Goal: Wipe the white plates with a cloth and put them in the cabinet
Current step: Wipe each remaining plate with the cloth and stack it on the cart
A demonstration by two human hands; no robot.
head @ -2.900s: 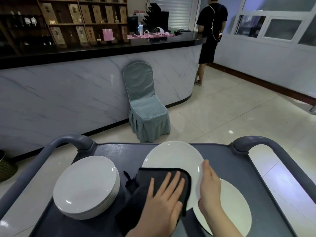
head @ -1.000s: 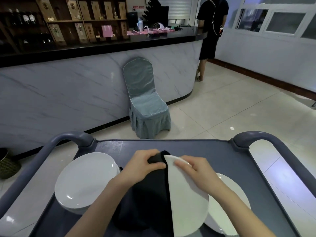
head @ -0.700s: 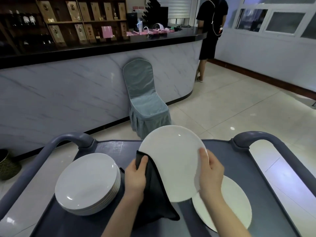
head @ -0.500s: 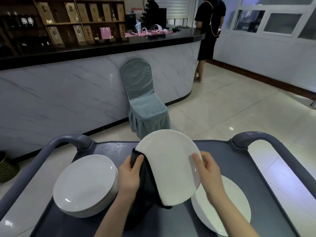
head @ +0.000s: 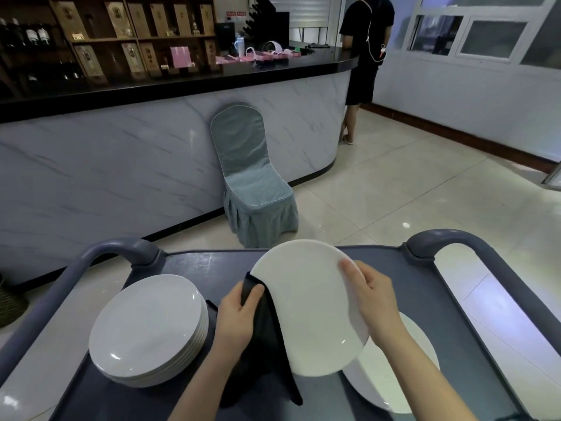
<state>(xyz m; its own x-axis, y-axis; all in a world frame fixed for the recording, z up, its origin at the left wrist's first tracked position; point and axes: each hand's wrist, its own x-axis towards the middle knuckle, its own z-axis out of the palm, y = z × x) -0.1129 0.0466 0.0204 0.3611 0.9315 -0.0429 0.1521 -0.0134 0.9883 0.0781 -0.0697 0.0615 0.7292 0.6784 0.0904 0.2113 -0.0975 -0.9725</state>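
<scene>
**When Wiping: Slip Hazard**

While the right hand (head: 375,302) is pinching the rim of the raised plate (head: 309,311), the left hand (head: 239,317) is gripping the cloth (head: 270,344) against the opposite edge (head view). A loosening pinch is risking a drop onto the lower plate (head: 403,375) beneath the right hand.

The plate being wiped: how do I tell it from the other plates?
Look at the grey cart in the foreground, a stack of white plates on its left, a single plate flat on its right. Between them is the held plate: the only one lifted and tilted, right hand on its rim, left hand holding a dark cloth against it.
</scene>
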